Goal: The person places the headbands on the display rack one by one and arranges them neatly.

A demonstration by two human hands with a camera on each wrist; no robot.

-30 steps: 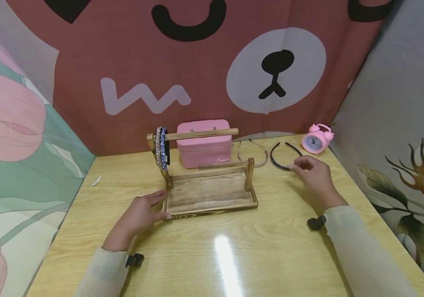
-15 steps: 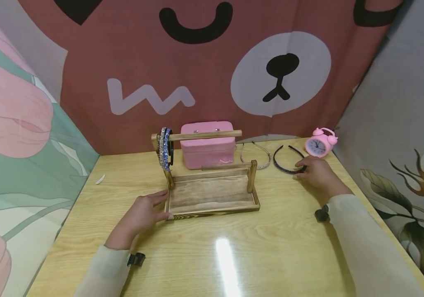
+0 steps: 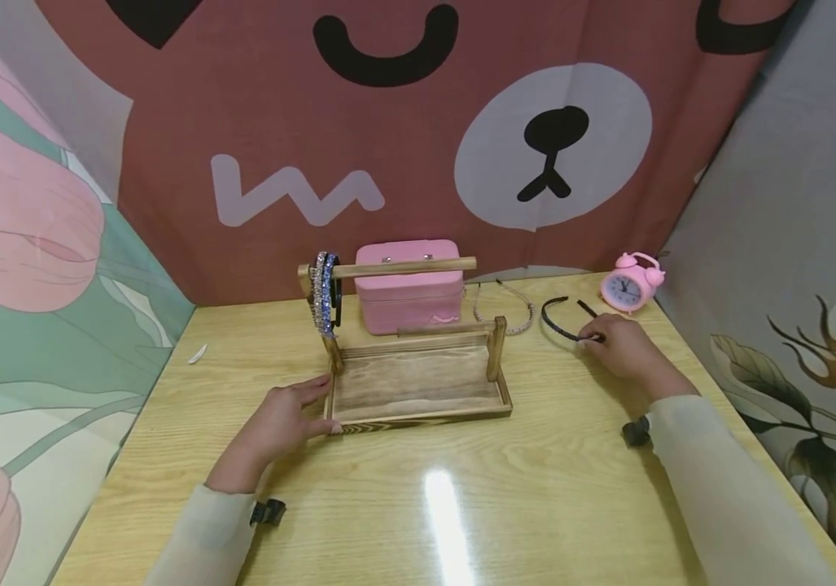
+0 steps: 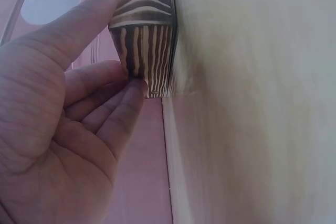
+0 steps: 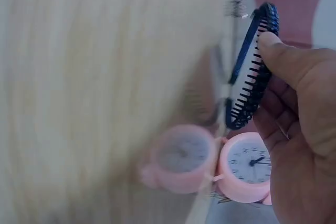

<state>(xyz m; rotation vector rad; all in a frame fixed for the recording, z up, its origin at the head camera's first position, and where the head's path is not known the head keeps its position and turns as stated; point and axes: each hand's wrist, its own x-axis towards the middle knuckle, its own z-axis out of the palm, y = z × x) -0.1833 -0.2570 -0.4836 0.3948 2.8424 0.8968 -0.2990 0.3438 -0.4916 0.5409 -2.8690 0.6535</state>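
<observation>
My left hand (image 3: 282, 415) holds the left end of a wooden stand (image 3: 418, 419). In the left wrist view, the thumb (image 4: 86, 17) lies along one face of its striped wood (image 4: 144, 51), and fingertips touch the end. At the right, my right hand (image 3: 619, 346) pinches a dark headband (image 3: 557, 324) by its curved band, tilted off the table. Comb-like teeth line the inside of this headband (image 5: 257, 72) in the right wrist view. Two sparkly headbands, one silver (image 3: 318, 285) and one blue (image 3: 328, 297), hang on the stand's upper bar near its left post.
Behind the stand is a pink case (image 3: 409, 297). Another light, beaded headband (image 3: 520, 325) lies on the table (image 3: 359, 505) right of it. A pink alarm clock (image 3: 630, 285) stands at the back right. Some small white piece (image 3: 198, 354) lies at the left.
My right hand has closed on the dark headband, which now tilts up from where it lay flat. The left hand stays at the stand's end.
</observation>
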